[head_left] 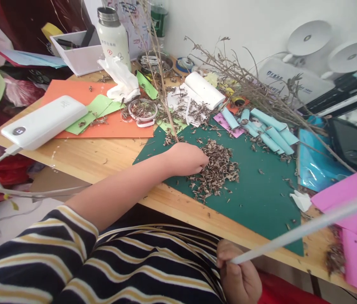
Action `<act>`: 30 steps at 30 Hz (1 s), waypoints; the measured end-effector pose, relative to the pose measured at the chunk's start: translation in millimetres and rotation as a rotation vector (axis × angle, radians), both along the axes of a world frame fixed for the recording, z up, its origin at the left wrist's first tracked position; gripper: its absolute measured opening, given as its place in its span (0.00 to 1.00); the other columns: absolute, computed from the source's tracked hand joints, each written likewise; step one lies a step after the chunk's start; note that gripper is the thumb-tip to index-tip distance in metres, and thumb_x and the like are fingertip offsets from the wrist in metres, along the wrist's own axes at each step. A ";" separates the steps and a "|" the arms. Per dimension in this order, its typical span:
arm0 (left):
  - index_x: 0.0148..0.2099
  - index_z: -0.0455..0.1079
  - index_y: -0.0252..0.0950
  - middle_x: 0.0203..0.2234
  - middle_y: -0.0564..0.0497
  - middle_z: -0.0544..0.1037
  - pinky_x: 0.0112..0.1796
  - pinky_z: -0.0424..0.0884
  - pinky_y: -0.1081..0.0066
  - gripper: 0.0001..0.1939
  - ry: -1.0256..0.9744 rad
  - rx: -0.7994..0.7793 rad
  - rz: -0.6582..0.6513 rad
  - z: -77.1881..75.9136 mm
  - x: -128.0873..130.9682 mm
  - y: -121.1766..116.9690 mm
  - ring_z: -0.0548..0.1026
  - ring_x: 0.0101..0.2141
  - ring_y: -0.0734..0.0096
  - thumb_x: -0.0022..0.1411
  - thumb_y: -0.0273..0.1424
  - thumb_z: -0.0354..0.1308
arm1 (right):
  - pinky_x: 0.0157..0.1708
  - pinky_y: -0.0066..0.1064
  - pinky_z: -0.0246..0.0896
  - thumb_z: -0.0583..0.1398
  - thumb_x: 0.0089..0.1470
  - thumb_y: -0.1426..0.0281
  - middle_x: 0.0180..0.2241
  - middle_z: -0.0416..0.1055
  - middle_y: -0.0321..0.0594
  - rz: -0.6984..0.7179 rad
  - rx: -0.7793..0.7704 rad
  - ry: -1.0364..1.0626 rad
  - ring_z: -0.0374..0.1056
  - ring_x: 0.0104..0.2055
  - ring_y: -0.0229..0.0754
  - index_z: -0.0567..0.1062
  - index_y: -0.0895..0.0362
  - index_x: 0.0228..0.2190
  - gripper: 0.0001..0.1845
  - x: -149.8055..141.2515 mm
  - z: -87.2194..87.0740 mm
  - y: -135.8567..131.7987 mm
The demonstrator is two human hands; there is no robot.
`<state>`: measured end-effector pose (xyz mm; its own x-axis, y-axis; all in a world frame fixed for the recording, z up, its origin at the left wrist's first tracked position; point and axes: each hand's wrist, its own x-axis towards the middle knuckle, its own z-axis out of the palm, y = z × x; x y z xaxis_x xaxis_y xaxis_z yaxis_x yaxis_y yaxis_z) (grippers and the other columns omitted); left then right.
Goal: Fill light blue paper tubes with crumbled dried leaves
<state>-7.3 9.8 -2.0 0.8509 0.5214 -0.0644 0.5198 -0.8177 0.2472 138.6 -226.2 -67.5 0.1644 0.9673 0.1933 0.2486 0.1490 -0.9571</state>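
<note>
A heap of dried leaves lies on a green mat near the front edge of the table, with loose fragments scattered around it. The left hand rests at the heap's left edge, back upward and fingers curled inward; the fingertips are hidden, so whether they meet or pinch any leaves cannot be told. An upright stem runs down to just behind this hand; contact between the two cannot be judged. The right hand, in front of the table's edge, has its fingers clamped on the lower end of a pale rod, which slants up and out of view at right.

Beyond the heap, several blue rolls lie together on the mat's far part. To their left is a thicker white roll on leaf-strewn paper. Dry branches spread behind the rolls.

Farther left, an orange sheet bears a crumpled tissue and, near its left end, a power bank with a cable. A bottle stands uncapped behind the tissue. At right lie a blue packet and pink sheets.
</note>
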 end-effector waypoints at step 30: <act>0.41 0.64 0.33 0.35 0.46 0.70 0.39 0.62 0.69 0.13 -0.426 -0.018 -0.013 2.3 -10.4 10.2 0.67 0.38 0.66 0.59 0.36 0.45 | 0.11 0.23 0.44 0.56 0.45 0.58 0.11 0.59 0.34 -0.325 -0.484 0.167 0.50 0.12 0.31 0.66 0.57 0.20 0.15 26.6 29.7 -5.4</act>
